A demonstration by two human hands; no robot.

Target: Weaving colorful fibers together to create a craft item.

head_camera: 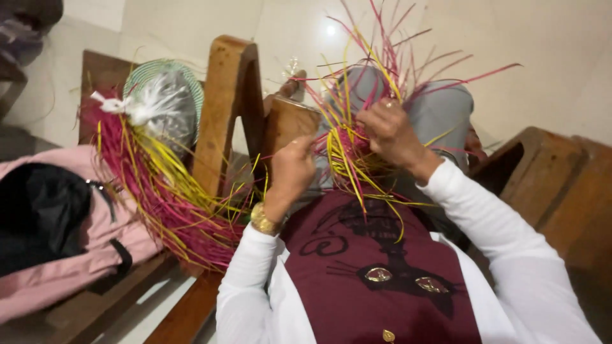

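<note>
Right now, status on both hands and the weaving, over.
Left hand and right hand both gripping the pink and yellow strips on the lap. Loose strip bundle lies on the wooden bench. Nothing blocking.

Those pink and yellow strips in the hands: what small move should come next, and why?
Probably the right hand should tuck one loose yellow strip into the woven bunch that the left hand steadies. Both hands grip the bunch, and many strip ends still stick out unwoven.
</note>
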